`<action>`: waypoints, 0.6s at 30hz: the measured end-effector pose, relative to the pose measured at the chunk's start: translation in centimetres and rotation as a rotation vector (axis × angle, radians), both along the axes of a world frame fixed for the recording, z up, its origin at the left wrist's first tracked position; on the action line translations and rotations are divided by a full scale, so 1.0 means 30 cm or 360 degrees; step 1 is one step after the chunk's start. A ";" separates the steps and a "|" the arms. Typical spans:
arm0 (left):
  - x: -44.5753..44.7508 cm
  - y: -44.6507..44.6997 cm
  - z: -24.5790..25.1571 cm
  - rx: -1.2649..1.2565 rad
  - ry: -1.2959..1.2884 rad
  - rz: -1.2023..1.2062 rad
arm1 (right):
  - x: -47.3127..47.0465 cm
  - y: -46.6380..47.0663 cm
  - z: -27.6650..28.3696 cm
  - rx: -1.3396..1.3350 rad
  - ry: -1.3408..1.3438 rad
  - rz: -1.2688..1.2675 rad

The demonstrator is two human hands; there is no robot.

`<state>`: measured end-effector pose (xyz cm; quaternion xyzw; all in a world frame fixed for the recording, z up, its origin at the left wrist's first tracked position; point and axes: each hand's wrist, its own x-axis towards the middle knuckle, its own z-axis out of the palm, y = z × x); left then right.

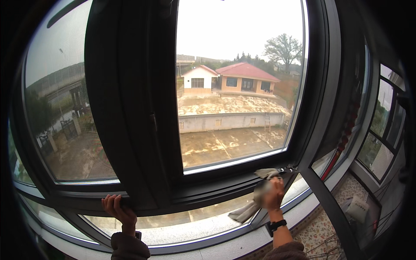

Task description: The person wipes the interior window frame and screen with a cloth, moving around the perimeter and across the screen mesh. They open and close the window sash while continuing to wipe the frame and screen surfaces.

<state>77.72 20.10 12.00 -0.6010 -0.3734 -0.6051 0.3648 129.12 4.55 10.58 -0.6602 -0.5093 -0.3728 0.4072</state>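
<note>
A grey cloth (244, 213) is bunched in my right hand (275, 195), with one end hanging below and another fold lying on the dark lower window frame (214, 188). This hand is at the right corner of the frame, close to a metal hinge (287, 169) on the sash. A blurred round patch hides part of the hand and cloth. My left hand (119, 209) curls its fingers over the bottom rail of the frame, beneath the screened window (71, 130) on the left. The large glass pane (234, 139) stands ahead, between and above both hands.
Below the frame runs a pale sill (227, 243). At the right, a dark upright bar (334, 208) slants down past a patterned floor (317, 221) and a cushion (357, 208) bearing writing. A red pole (333, 164) leans by the right-hand windows. Red-roofed houses (248, 73) stand outside.
</note>
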 end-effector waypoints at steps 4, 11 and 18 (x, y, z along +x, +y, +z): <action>0.006 0.010 0.001 0.0047 -0.0031 -0.0052 | 0.099 -0.024 0.019 -0.0068 0.0163 -0.0087; 0.013 0.037 -0.008 0.0133 -0.0082 -0.0042 | -0.079 -0.002 0.048 -0.0036 0.0371 -0.0052; 0.024 0.020 -0.007 0.0002 -0.0121 -0.0092 | -0.522 0.066 0.057 -0.0042 0.0029 0.0505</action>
